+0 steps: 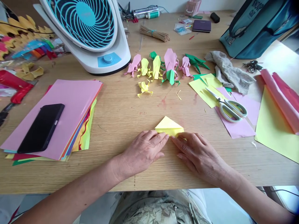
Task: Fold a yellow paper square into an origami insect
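Note:
A small folded piece of yellow origami paper [168, 125] lies on the desk in front of me, its pointed top facing away. My left hand [147, 146] pinches its lower left edge, fingers bent together. At the lower right edge, my right hand [198, 154] has its fingertips on the same paper, closed over it. The thumbs and fingertips nearly meet at the middle of the near edge, and the fingers hide part of that edge. Beyond the paper stand folded paper frogs, among them a small yellow frog [144, 88] and a large pink frog [170, 59].
To the left, a black phone [41, 127] rests on a stack of coloured paper [77, 93]. A fan [93, 34] stands behind it. On the right, scissors [230, 109] lie on paper pieces beside a grey cloth [231, 73] and a teal bag [257, 31].

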{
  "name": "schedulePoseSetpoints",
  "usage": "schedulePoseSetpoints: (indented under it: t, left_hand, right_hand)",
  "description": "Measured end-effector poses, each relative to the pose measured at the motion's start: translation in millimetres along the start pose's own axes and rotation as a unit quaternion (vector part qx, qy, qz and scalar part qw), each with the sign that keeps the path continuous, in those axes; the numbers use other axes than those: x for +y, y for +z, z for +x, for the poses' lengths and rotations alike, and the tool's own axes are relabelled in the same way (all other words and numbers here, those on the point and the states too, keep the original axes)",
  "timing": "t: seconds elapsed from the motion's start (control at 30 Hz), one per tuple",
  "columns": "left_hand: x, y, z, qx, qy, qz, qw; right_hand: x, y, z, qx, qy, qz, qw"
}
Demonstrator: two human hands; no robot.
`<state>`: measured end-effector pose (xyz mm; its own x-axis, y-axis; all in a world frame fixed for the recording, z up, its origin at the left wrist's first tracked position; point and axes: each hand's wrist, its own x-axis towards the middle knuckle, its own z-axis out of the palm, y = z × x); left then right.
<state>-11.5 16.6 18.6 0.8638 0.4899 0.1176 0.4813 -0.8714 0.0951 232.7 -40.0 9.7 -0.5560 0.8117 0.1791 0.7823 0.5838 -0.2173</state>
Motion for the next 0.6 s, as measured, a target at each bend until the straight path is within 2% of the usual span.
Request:
schedulePoseSetpoints:
  t: [0.27,0.6]
  left_hand:
    - [-1,-1.8,2,-0.036,-0.018,-0.017,0.999]
    - [1,-1.6,4,-0.047,-0.034,-0.029,0.998]
  right_hand:
    - [-2,0,4,0.007,0.013,-0.021,1.000]
    - [-4,0,12,0.033,0.011,-0.050,0.998]
